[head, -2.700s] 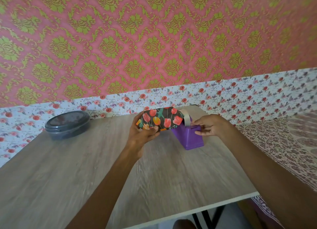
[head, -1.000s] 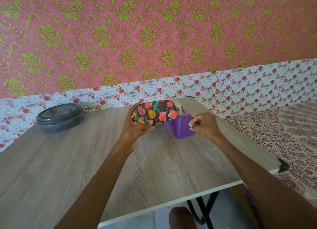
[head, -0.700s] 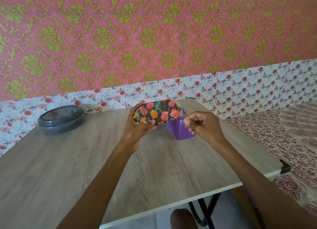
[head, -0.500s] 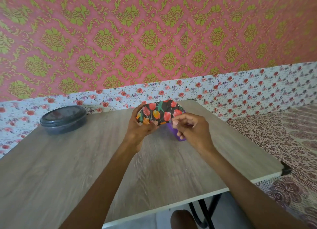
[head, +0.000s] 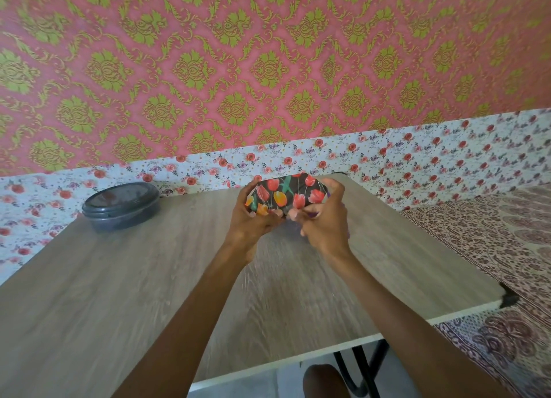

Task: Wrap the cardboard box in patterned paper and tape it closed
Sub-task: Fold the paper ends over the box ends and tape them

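the box [head: 286, 193], already covered in paper [head: 301, 200], is held just above the table [head: 149, 278], left hand [head: 253, 218] gripping its left end and right hand [head: 323, 223] curled round the right end, probably pressing tape down; any untaped seams are hidden.

Both my forearms reached forward, hands close together. My left hand [head: 252, 218] gripped the left end of the wrapped box [head: 286, 193]; my right hand [head: 326, 224] curled round its right end, thumb on top.
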Available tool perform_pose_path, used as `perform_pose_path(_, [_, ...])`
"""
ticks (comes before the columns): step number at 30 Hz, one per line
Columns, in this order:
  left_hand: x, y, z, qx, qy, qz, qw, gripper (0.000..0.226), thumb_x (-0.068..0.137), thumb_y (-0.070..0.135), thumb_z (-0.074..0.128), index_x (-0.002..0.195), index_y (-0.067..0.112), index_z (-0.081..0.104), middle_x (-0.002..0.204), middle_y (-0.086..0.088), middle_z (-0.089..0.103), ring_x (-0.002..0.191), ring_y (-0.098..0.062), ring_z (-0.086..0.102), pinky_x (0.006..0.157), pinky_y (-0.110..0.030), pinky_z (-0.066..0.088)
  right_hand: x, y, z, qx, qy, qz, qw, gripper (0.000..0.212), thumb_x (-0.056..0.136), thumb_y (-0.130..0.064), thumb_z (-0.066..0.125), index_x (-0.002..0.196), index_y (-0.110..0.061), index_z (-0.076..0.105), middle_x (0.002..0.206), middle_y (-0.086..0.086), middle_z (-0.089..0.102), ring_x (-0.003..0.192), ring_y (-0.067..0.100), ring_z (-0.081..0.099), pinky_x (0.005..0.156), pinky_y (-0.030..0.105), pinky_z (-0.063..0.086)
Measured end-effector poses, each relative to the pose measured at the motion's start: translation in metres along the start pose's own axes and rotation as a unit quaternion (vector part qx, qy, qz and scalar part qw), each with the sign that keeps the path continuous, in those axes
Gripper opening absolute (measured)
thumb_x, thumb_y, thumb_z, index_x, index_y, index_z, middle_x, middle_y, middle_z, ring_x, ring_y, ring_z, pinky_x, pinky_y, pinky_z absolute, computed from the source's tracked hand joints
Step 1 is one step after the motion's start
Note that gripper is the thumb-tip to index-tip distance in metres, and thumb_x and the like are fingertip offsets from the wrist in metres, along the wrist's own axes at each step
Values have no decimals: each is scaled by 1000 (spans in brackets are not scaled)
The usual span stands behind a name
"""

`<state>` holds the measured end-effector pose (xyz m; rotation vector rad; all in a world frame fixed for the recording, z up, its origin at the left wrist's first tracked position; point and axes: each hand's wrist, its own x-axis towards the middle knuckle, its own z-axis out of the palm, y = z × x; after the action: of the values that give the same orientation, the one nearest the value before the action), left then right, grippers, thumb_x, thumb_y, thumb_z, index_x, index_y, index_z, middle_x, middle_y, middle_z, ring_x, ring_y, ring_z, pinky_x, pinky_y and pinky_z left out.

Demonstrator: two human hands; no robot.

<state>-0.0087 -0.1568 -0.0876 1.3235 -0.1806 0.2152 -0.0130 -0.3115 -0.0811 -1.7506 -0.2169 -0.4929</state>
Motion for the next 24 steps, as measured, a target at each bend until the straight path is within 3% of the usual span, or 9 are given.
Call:
perform_pose_path(5, [-2,2,1,-8,5,-3,1000,91,58,-1,83,139,20,47,124,-9,66,112,-31,66,86,-51,57,4,2,4,13,-1,21,1000,85,79,-5,80,143,-17,25,70,8,70,45,11,61,46,16,47])
perform_pose_path(10, [-3,1,3,-6,8,-3,1000,90,60,-2,83,139,21,47,123,-9,66,112,-30,65,89,-53,56,9,6,11,-30,33,51,998,85,78,-9,81,141,-15,25,65,-2,69,53,11,66,58,32,58])
perform_pose_path(14, [-5,-1,6,4,14,0,1000,89,64,-17,78,139,21,47,118,-7,67,109,-28,67,87,-54,56,15,5,12,-46,62,109,991,85,72,-13,83,137,-14,28,90,3,70,74,23,72,64,41,62])
perform_pose_path(20, [-9,-2,13,4,34,8,999,86,67,-19,76,137,22,48,113,0,68,108,-24,67,84,-49,59,17,-2,1,-125,26,118,985,78,74,-22,83,132,-8,34,100,1,62,91,23,67,67,29,53])
perform_pose_path(24, [-11,-2,14,9,29,7,1000,83,68,-18,77,136,22,49,113,-1,69,107,-24,68,84,-49,59,14,-3,-3,-141,26,105,984,83,70,-41,87,128,-8,38,119,6,65,108,26,64,75,30,50])
